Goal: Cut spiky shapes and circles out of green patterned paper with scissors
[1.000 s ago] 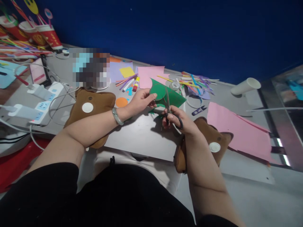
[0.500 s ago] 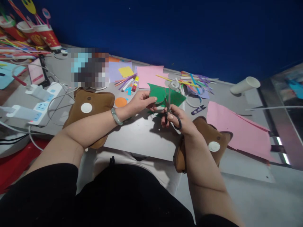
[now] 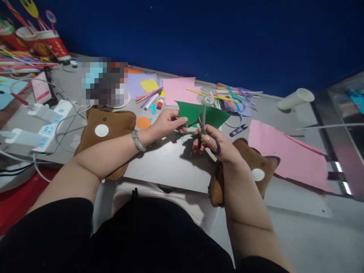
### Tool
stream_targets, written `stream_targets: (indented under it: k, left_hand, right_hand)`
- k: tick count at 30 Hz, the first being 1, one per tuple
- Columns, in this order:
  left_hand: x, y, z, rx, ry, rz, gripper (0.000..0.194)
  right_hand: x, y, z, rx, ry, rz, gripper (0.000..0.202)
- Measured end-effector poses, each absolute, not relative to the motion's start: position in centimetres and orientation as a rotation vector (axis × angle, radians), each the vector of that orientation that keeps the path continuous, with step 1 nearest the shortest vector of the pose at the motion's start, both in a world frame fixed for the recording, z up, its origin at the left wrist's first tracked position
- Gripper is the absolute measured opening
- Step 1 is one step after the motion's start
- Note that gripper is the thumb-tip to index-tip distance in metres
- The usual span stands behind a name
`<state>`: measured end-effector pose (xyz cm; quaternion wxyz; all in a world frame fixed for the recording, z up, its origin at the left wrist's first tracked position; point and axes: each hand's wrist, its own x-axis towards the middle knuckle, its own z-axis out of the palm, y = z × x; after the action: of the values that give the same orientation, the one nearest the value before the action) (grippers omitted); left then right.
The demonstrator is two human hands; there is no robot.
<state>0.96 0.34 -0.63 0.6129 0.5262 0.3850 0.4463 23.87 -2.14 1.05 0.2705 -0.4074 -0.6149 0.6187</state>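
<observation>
A sheet of green paper [image 3: 216, 115] is pinched at its left side between the thumb and fingers of my left hand [image 3: 173, 121]. My right hand [image 3: 213, 142] grips black-handled scissors [image 3: 203, 123], their blades apart and pointing up at the paper's cut edge. Small green scraps hang or lie just below the paper, between my hands. An orange paper circle [image 3: 143, 123] lies left of my left hand. A glue stick [image 3: 160, 100] and a white marker [image 3: 152, 102] rest behind it.
Brown cushions [image 3: 113, 117] lie under my forearms. Pink paper [image 3: 287, 151] and a white cup [image 3: 295, 99] are at right, near a purple cutter [image 3: 238, 130]. A power strip [image 3: 54, 125] with cables sits left. Coloured sticks and a tape roll [image 3: 208, 100] lie behind the green paper.
The scissor blades have opened wider. The right part of the green paper has shifted slightly right. The view has moved a little; both hands keep their hold.
</observation>
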Motion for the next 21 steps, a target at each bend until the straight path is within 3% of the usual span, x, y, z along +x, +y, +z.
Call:
stream_targets:
  k: [6,21]
  left_hand:
    - [1.3,0.2,0.0,1.17,0.98,0.967,0.022]
    - [1.2,0.3,-1.0,1.639,1.168,1.17,0.043]
  right_hand:
    - [23.8,-1.8,0.6,-1.212,-1.695,1.604,0.067]
    - [24.1,-2.2,0.8,-1.097,-1.659,1.727,0.058]
